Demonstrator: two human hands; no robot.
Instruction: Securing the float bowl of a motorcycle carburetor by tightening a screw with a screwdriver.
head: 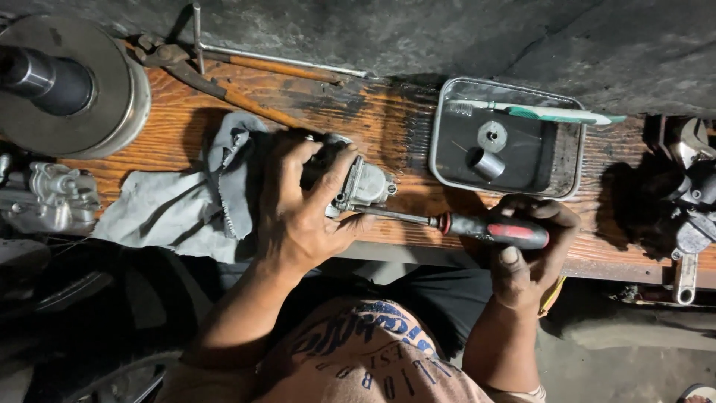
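Now L hand [298, 213] grips carburetor [358, 186]; R hand [533, 250] drives screwdriver [477, 226] in.

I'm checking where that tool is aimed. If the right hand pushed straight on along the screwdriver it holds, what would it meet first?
The right hand points its screwdriver leftward; the tip already seems to rest against the grey metal carburetor-like part gripped by the left hand. That part comes first, with the left hand's fingers just beyond.

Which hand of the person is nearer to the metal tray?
Right. The right hand, gripping the screwdriver, is just below the metal tray. The left hand holds the carburetor, farther to the tray's left.
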